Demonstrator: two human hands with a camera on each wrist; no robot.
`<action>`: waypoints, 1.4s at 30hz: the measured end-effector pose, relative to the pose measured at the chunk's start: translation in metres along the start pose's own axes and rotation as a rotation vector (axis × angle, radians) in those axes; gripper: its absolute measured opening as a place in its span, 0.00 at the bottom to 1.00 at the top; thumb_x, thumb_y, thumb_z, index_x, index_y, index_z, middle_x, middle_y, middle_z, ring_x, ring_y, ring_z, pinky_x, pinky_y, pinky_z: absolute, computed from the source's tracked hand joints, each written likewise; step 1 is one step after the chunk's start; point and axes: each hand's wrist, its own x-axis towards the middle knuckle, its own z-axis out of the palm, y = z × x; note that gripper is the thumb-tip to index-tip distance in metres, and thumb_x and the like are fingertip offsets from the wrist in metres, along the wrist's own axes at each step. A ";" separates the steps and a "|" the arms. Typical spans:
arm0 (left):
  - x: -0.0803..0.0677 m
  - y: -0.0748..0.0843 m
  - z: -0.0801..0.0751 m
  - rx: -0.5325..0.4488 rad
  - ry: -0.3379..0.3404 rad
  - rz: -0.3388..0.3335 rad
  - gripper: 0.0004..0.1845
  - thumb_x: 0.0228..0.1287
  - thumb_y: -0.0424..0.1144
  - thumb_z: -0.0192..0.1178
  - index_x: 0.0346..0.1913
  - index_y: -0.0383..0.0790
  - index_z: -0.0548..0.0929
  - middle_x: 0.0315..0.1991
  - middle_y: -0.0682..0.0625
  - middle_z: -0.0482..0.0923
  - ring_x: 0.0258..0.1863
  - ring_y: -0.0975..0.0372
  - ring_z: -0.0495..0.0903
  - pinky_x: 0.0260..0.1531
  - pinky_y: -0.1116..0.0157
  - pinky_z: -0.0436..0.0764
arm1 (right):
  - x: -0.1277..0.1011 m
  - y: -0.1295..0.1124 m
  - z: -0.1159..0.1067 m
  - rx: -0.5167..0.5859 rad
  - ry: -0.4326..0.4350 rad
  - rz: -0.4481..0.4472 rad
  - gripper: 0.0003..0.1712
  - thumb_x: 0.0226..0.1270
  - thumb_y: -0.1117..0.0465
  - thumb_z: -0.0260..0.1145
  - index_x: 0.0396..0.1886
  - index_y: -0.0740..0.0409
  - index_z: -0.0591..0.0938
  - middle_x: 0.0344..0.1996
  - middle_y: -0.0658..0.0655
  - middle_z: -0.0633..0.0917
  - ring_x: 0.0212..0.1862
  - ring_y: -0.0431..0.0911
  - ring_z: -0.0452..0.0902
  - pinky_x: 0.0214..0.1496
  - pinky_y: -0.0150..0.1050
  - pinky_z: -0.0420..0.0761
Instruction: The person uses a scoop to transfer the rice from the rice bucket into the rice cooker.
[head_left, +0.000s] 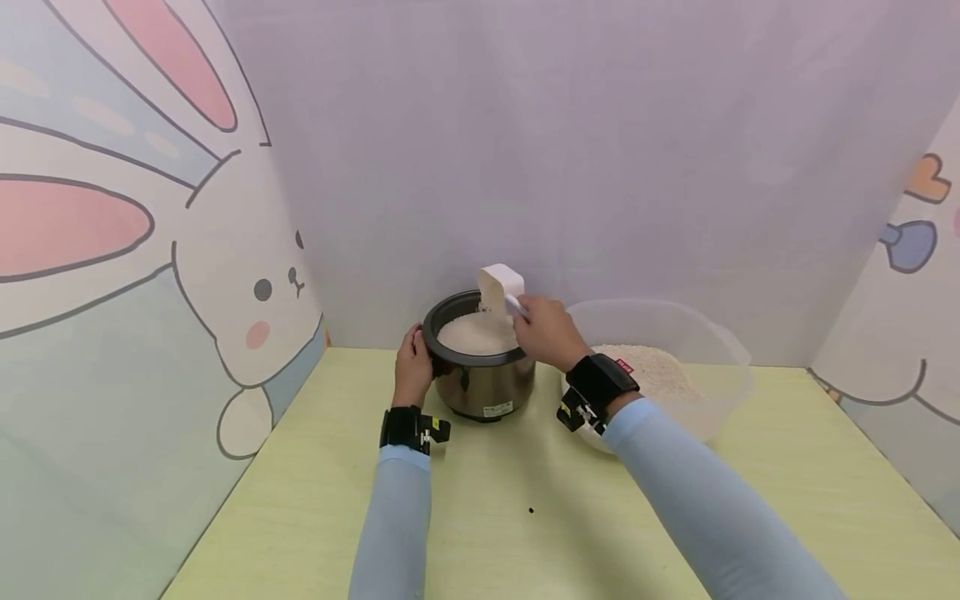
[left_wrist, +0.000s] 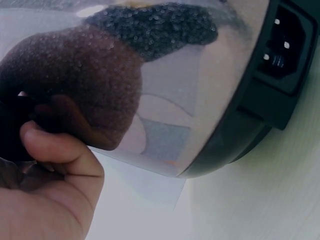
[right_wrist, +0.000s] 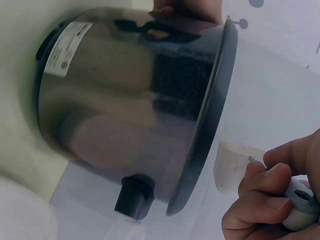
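Observation:
A dark rice cooker (head_left: 486, 385) without a lid stands near the back wall, with white rice (head_left: 476, 333) inside it. My left hand (head_left: 413, 367) grips the black handle on its left side; in the left wrist view the thumb (left_wrist: 55, 150) bends over that handle. My right hand (head_left: 551, 332) holds a white scoop (head_left: 504, 283) by its handle above the cooker's rim. The scoop is tipped on its side, and grains lie at its lower lip. In the right wrist view, fingers (right_wrist: 270, 182) curl round the scoop's grey-white handle.
Right of the cooker, a large translucent tub (head_left: 723, 350) holds more rice (head_left: 648, 371), with a small red label (head_left: 624, 366) on it. A tiny dark speck (head_left: 531, 510) lies on the pale table (head_left: 480, 533). A power socket (left_wrist: 282, 47) shows low on the cooker.

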 end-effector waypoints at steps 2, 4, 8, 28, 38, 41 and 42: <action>0.000 0.000 0.000 0.001 0.000 -0.002 0.28 0.86 0.49 0.38 0.78 0.38 0.63 0.76 0.40 0.63 0.75 0.47 0.62 0.71 0.46 0.65 | 0.000 0.003 0.000 -0.049 0.010 -0.011 0.10 0.76 0.67 0.51 0.35 0.61 0.76 0.22 0.55 0.73 0.21 0.45 0.66 0.27 0.40 0.67; 0.001 -0.001 -0.001 0.005 -0.001 0.000 0.28 0.86 0.48 0.37 0.78 0.38 0.63 0.76 0.40 0.63 0.75 0.47 0.62 0.71 0.47 0.65 | -0.002 0.003 0.000 -0.093 0.013 -0.023 0.08 0.74 0.68 0.51 0.35 0.62 0.76 0.23 0.56 0.75 0.21 0.45 0.66 0.27 0.40 0.67; 0.000 0.000 -0.001 0.003 -0.001 -0.005 0.28 0.86 0.49 0.38 0.78 0.39 0.63 0.77 0.40 0.63 0.75 0.47 0.62 0.71 0.46 0.65 | -0.004 0.003 0.000 -0.155 0.005 -0.041 0.08 0.74 0.68 0.52 0.42 0.64 0.78 0.27 0.59 0.79 0.21 0.46 0.66 0.26 0.40 0.66; 0.000 -0.001 -0.001 -0.014 -0.011 -0.011 0.28 0.86 0.49 0.38 0.79 0.39 0.62 0.77 0.41 0.63 0.75 0.48 0.62 0.71 0.46 0.65 | -0.008 0.001 -0.004 -0.280 0.153 -0.180 0.26 0.77 0.67 0.54 0.71 0.71 0.71 0.36 0.69 0.85 0.28 0.53 0.74 0.31 0.48 0.73; -0.002 0.001 0.000 -0.011 -0.008 -0.012 0.28 0.86 0.49 0.38 0.79 0.39 0.63 0.77 0.40 0.63 0.75 0.47 0.62 0.70 0.46 0.66 | -0.019 0.015 0.005 -0.297 0.038 -0.106 0.26 0.76 0.67 0.54 0.70 0.70 0.72 0.31 0.65 0.83 0.23 0.48 0.67 0.25 0.40 0.65; -0.002 0.002 0.000 0.000 -0.003 0.002 0.27 0.86 0.48 0.38 0.78 0.38 0.63 0.76 0.40 0.64 0.75 0.47 0.63 0.70 0.46 0.66 | -0.017 0.016 0.001 -0.302 0.115 -0.149 0.26 0.75 0.67 0.55 0.70 0.70 0.72 0.30 0.64 0.83 0.23 0.49 0.68 0.25 0.42 0.66; -0.002 0.002 0.000 0.001 0.001 0.006 0.27 0.86 0.48 0.38 0.78 0.38 0.64 0.76 0.40 0.64 0.75 0.47 0.63 0.70 0.46 0.66 | -0.016 0.015 -0.001 -0.304 0.150 -0.170 0.26 0.75 0.67 0.55 0.70 0.70 0.72 0.29 0.64 0.82 0.23 0.49 0.68 0.25 0.43 0.67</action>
